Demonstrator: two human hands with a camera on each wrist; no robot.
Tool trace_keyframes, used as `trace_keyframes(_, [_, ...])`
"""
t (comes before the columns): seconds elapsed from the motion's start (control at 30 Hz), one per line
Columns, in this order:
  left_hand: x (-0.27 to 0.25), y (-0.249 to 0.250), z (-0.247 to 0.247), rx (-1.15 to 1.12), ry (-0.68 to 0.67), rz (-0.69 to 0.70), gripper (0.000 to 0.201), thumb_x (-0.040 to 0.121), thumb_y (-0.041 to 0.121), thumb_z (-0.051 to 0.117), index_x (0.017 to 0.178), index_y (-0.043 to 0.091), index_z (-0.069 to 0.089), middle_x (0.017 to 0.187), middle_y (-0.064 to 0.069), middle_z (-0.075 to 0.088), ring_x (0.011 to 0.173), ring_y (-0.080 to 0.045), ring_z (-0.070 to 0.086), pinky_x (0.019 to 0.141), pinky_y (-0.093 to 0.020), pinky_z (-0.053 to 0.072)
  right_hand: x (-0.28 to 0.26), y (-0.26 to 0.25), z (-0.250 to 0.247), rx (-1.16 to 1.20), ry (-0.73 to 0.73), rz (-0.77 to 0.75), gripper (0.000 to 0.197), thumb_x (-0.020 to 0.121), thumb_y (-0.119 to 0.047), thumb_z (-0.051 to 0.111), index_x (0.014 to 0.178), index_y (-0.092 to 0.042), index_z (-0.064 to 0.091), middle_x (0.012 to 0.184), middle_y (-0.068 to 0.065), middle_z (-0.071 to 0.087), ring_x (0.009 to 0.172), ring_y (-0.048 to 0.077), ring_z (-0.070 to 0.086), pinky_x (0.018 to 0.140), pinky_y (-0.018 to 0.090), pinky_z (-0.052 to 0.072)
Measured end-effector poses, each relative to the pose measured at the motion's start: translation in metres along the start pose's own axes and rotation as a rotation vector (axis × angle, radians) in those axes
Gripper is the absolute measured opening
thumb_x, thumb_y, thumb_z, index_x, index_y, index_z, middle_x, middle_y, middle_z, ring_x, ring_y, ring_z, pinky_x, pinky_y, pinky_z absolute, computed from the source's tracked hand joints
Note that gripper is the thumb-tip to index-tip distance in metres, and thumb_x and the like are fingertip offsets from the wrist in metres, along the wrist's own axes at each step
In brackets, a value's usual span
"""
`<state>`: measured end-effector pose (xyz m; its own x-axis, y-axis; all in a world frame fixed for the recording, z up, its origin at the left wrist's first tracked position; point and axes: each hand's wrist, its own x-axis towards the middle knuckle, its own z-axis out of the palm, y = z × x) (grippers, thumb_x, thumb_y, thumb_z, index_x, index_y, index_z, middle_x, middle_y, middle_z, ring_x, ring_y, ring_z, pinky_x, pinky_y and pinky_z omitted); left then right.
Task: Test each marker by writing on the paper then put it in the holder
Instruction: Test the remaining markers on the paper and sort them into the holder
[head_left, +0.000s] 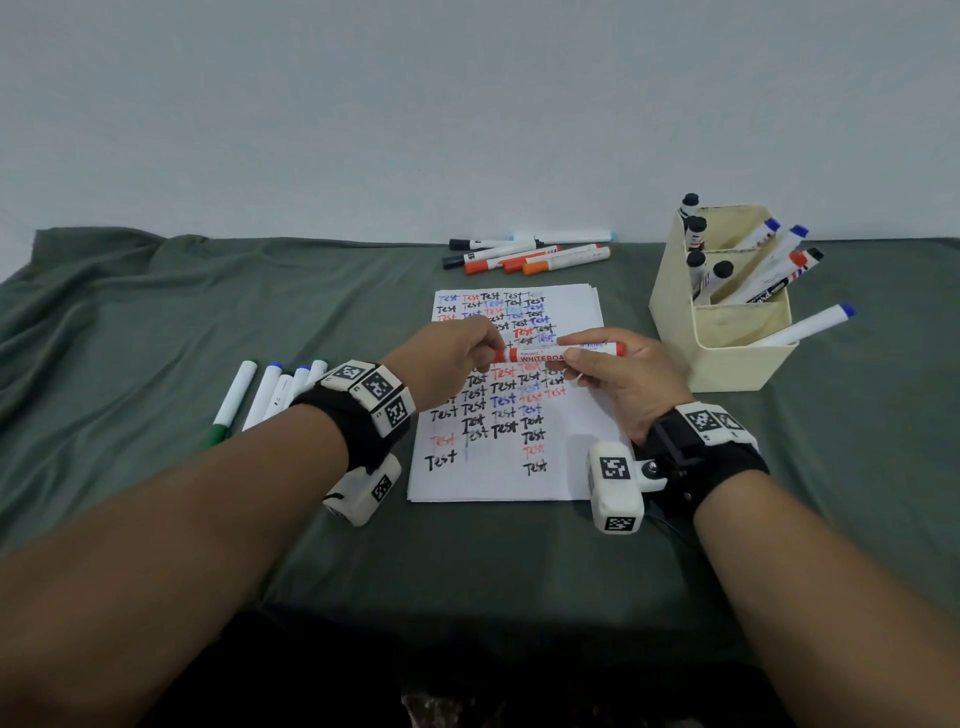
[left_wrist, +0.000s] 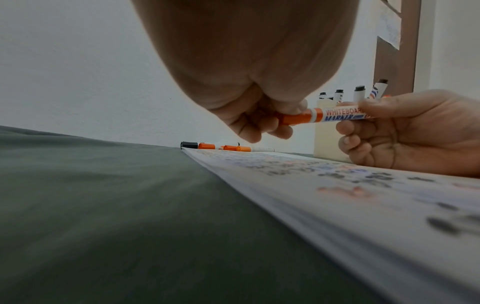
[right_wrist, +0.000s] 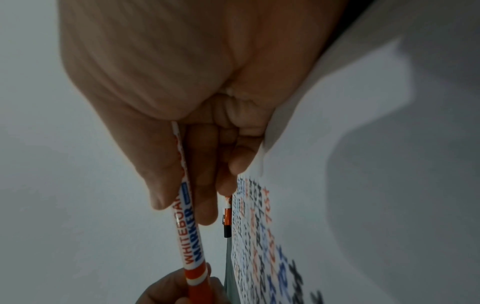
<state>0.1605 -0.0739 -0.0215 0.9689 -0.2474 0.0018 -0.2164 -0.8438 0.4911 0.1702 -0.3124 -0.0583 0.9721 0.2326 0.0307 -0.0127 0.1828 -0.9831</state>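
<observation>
An orange whiteboard marker (head_left: 550, 354) (left_wrist: 335, 114) (right_wrist: 191, 248) lies level in the air above the paper (head_left: 504, 467), held by both hands. My left hand (head_left: 467, 353) pinches its orange cap end (left_wrist: 291, 119). My right hand (head_left: 613, 371) grips the white barrel between thumb and fingers (left_wrist: 374, 107). The paper (left_wrist: 337, 195) is covered with "Test" written in black, red and blue. The cream holder (head_left: 727, 332) stands to the right with several markers in it.
Several orange and black markers (head_left: 524, 254) lie behind the paper. White markers (head_left: 270, 389) with blue and green caps lie left of my left wrist. One blue-capped marker (head_left: 805, 325) leans out of the holder's front pocket. A green cloth (head_left: 156, 322) covers the table; a wall rises behind.
</observation>
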Motion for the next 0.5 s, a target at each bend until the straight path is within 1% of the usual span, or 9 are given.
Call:
trace_keyframes(0.1, [0.001, 0.0, 0.001, -0.004, 0.002, -0.012, 0.015, 0.104, 0.014, 0.048, 0.112, 0.015, 0.06, 0.096, 0.001, 0.067, 0.079, -0.007, 0.055, 0.06, -0.009, 0.037, -0.002, -0.001, 0.002, -0.038, -0.013, -0.011, 0.012, 0.079, -0.015, 0.082, 0.084, -0.026, 0.084, 0.09, 0.011, 0.08, 0.084, 0.016, 0.076, 0.071, 0.018, 0.054])
trace_keyframes(0.2, [0.0, -0.001, 0.003, 0.011, -0.001, -0.009, 0.014, 0.103, 0.013, 0.047, 0.109, 0.018, 0.058, 0.097, 0.001, 0.067, 0.077, -0.01, 0.057, 0.061, -0.018, 0.04, -0.001, -0.001, 0.002, -0.052, -0.034, -0.019, 0.014, 0.071, -0.025, 0.084, 0.084, -0.03, 0.083, 0.089, 0.006, 0.08, 0.085, 0.013, 0.076, 0.072, 0.016, 0.053])
trace_keyframes(0.27, [0.0, -0.002, 0.004, -0.014, 0.015, -0.011, 0.012, 0.103, 0.016, 0.049, 0.108, 0.02, 0.059, 0.097, 0.002, 0.068, 0.084, -0.017, 0.061, 0.066, -0.025, 0.048, 0.001, 0.002, 0.0, -0.07, -0.041, -0.023, 0.012, 0.073, -0.027, 0.083, 0.085, -0.031, 0.083, 0.088, 0.006, 0.08, 0.085, 0.012, 0.075, 0.071, 0.015, 0.053])
trace_keyframes(0.33, [0.0, -0.001, 0.006, -0.007, 0.023, 0.006, 0.014, 0.102, 0.031, 0.053, 0.112, 0.024, 0.059, 0.105, 0.004, 0.066, 0.095, -0.017, 0.061, 0.075, -0.026, 0.049, 0.004, 0.005, -0.002, -0.091, -0.029, -0.024, 0.011, 0.081, -0.021, 0.083, 0.085, -0.032, 0.082, 0.087, 0.006, 0.08, 0.079, 0.007, 0.072, 0.07, 0.015, 0.052])
trace_keyframes(0.37, [0.0, -0.002, 0.008, 0.051, 0.015, 0.022, 0.03, 0.1, 0.047, 0.051, 0.12, 0.025, 0.057, 0.115, 0.004, 0.063, 0.105, -0.016, 0.058, 0.083, -0.028, 0.048, 0.006, 0.007, -0.003, -0.097, -0.012, -0.022, 0.013, 0.085, -0.018, 0.081, 0.085, -0.031, 0.081, 0.086, 0.006, 0.08, 0.078, 0.006, 0.07, 0.071, 0.016, 0.053])
trace_keyframes(0.4, [0.0, -0.005, 0.01, 0.148, -0.009, 0.022, 0.055, 0.094, 0.065, 0.043, 0.132, 0.026, 0.051, 0.13, 0.002, 0.058, 0.119, -0.019, 0.053, 0.096, -0.035, 0.046, 0.008, 0.008, -0.003, -0.097, 0.01, -0.02, 0.015, 0.088, -0.015, 0.079, 0.085, -0.03, 0.081, 0.086, 0.006, 0.079, 0.077, 0.006, 0.069, 0.071, 0.018, 0.052])
trace_keyframes(0.43, [-0.002, -0.007, 0.012, 0.242, -0.039, -0.02, 0.082, 0.085, 0.08, 0.03, 0.145, 0.025, 0.041, 0.146, -0.002, 0.046, 0.134, -0.023, 0.042, 0.108, -0.045, 0.039, 0.009, 0.008, -0.004, -0.091, 0.036, -0.019, 0.017, 0.089, -0.014, 0.078, 0.084, -0.03, 0.08, 0.086, 0.005, 0.079, 0.076, 0.006, 0.069, 0.07, 0.018, 0.052])
trace_keyframes(0.47, [-0.003, -0.01, 0.014, 0.314, -0.077, -0.104, 0.101, 0.075, 0.089, 0.019, 0.154, 0.026, 0.026, 0.159, -0.006, 0.029, 0.145, -0.028, 0.027, 0.115, -0.053, 0.029, 0.01, 0.008, -0.004, -0.079, 0.062, -0.017, 0.018, 0.089, -0.013, 0.077, 0.083, -0.029, 0.08, 0.084, 0.003, 0.079, 0.075, 0.005, 0.068, 0.069, 0.018, 0.052])
trace_keyframes(0.5, [-0.004, -0.014, 0.016, 0.356, -0.122, -0.2, 0.11, 0.069, 0.093, 0.015, 0.158, 0.027, 0.012, 0.166, -0.007, 0.011, 0.151, -0.03, 0.012, 0.119, -0.057, 0.02, 0.01, 0.009, -0.005, -0.066, 0.089, -0.016, 0.019, 0.089, -0.013, 0.078, 0.081, -0.03, 0.081, 0.081, -0.001, 0.077, 0.071, 0.004, 0.066, 0.067, 0.018, 0.053])
